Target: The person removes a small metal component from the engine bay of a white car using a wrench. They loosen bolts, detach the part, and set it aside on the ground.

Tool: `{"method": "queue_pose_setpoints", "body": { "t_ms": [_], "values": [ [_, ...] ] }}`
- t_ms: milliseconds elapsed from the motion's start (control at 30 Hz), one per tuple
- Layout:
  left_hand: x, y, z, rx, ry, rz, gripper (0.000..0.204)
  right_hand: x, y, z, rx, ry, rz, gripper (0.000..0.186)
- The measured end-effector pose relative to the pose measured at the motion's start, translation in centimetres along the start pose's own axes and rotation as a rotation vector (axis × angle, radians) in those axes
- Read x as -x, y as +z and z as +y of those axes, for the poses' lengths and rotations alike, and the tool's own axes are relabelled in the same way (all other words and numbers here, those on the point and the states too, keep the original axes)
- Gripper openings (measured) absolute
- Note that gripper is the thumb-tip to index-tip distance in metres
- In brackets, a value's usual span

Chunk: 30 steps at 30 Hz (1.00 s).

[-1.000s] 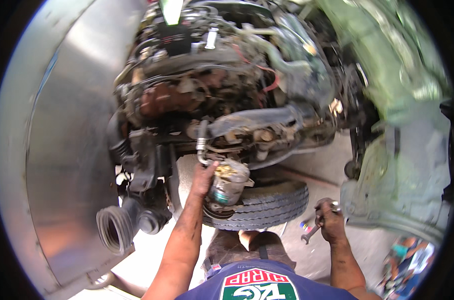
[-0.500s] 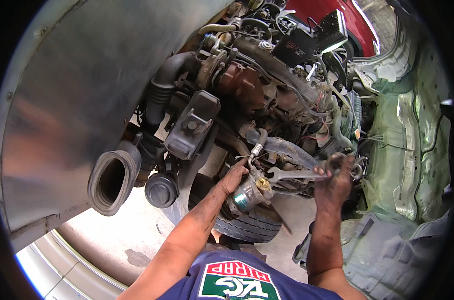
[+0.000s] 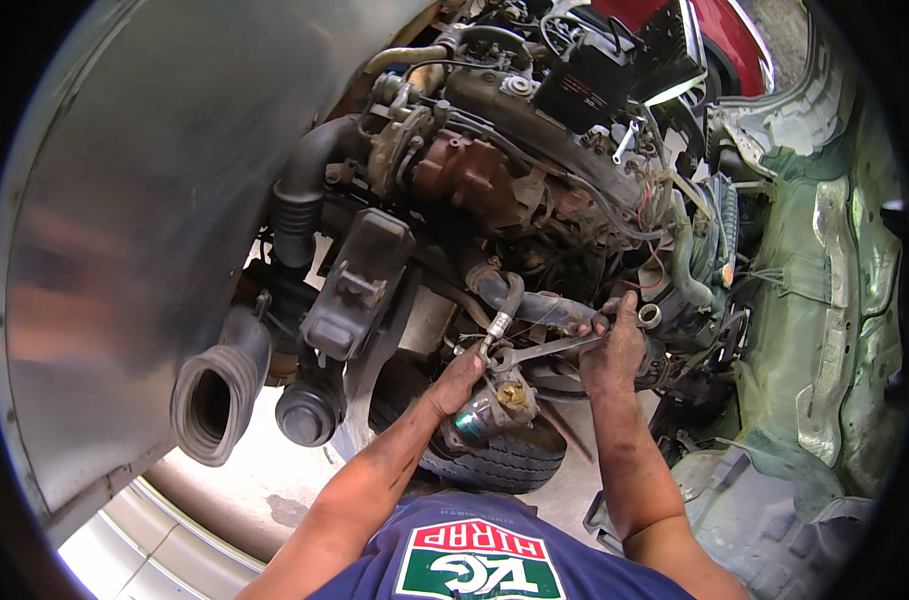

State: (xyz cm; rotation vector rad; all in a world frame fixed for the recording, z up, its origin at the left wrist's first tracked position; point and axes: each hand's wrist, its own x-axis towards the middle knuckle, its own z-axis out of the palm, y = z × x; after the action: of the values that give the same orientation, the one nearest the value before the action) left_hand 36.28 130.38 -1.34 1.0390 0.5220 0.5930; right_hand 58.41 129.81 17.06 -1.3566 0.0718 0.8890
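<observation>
My left hand (image 3: 459,380) is closed around the fitting at the top of a silver cylindrical component (image 3: 483,420), where a metal-ended hose (image 3: 507,305) joins it. My right hand (image 3: 615,350) grips a long steel wrench (image 3: 550,349), whose jaw sits at that fitting, beside my left fingertips; whether it is seated on a nut I cannot tell. A yellowish cap or wad (image 3: 512,397) is on the component's top. A large grey pipe (image 3: 545,305) runs just behind both hands.
The exposed engine (image 3: 455,165) fills the middle, with a black battery-like box (image 3: 580,90) on it. A metal panel (image 3: 125,230) walls the left, a ribbed intake duct (image 3: 205,400) beside it. A green body shell (image 3: 805,300) lines the right. A tyre (image 3: 495,465) lies below.
My right hand has swung from low at the right up and leftward, bringing the wrench to the fitting. My left hand still holds the fitting. The view has turned, showing more engine and a red car.
</observation>
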Motion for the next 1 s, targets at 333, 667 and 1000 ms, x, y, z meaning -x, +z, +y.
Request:
{"method": "queue_pose_setpoints", "body": {
  "t_ms": [333, 667, 1000],
  "values": [
    [-0.7, 0.6, 3.1, -0.077, -0.208, -0.034, 0.097, -6.8, 0.8, 1.7, -0.009, 0.226, -0.012, 0.037],
    [-0.7, 1.2, 2.8, -0.017, -0.208, -0.045, 0.089, 6.3, -1.2, 2.9, 0.111, -0.392, -0.237, 0.037],
    [-2.3, 2.5, 4.0, -0.175, -0.270, 0.030, 0.056, 3.8, -1.5, 2.9, 0.036, -0.183, -0.204, 0.028]
  ]
}}
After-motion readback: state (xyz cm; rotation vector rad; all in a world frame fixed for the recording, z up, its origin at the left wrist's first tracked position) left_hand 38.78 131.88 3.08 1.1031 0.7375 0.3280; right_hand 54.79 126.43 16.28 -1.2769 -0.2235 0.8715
